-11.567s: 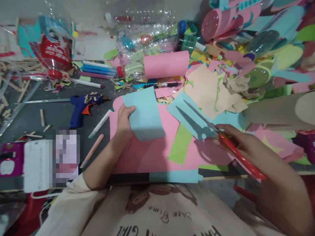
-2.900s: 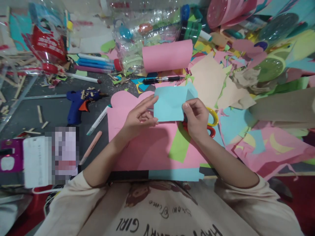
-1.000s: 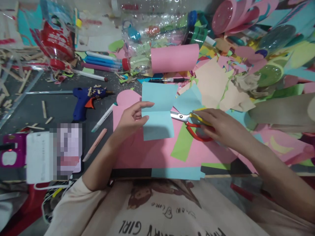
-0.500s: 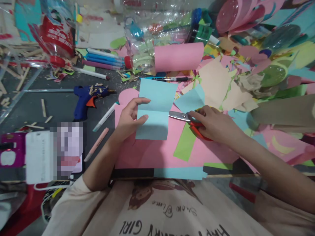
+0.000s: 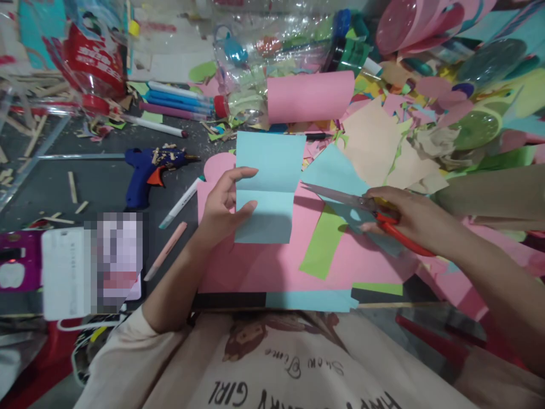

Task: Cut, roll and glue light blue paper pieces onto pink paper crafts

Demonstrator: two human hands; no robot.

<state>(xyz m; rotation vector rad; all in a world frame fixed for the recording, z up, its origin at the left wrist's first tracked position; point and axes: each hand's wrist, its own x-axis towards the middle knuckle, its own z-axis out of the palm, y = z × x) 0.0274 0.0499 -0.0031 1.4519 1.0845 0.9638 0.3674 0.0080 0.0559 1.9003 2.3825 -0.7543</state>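
Note:
My left hand (image 5: 223,204) pinches the left edge of a light blue paper sheet (image 5: 268,184) that has a crease across its middle and is held up over a large pink sheet (image 5: 259,261). My right hand (image 5: 409,218) is closed round the red and yellow handles of a pair of scissors (image 5: 361,207). The metal blades point left toward the blue sheet's right edge, a short gap away, and pass over a second blue scrap (image 5: 334,173).
A blue glue gun (image 5: 149,173) and several markers (image 5: 179,105) lie at the left on the dark table. A pink paper roll (image 5: 310,96), plastic bottles (image 5: 272,51) and heaps of coloured paper scraps crowd the back and right. A green strip (image 5: 321,244) lies on the pink sheet.
My right hand took the scissors off the table and lifted them to the right, blades toward the blue sheet. My left hand kept hold of the unfolded sheet.

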